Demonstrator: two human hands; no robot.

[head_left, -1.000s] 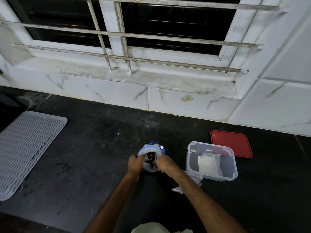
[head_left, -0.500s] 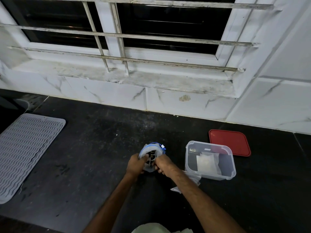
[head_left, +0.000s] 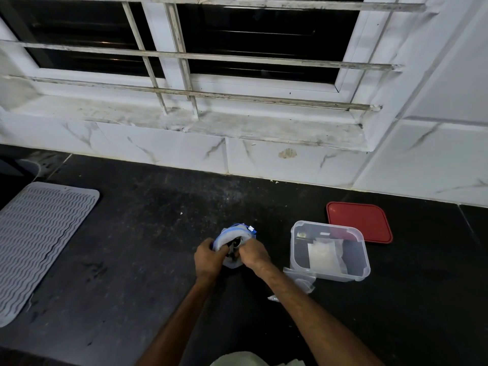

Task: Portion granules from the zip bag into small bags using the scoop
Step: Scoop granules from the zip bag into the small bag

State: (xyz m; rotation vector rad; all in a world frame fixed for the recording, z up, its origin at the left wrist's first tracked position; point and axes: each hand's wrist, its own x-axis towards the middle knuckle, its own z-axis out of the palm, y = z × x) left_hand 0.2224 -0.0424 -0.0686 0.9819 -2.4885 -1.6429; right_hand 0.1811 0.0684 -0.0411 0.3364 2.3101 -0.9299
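both forearms reach forward; left hand and right hand each grasp the zip bag.

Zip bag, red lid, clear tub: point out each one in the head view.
zip bag [head_left: 233, 234], head view, white wall below the blue zip.
red lid [head_left: 359, 221], head view, middle of its flat top.
clear tub [head_left: 298, 249], head view, its left wall.
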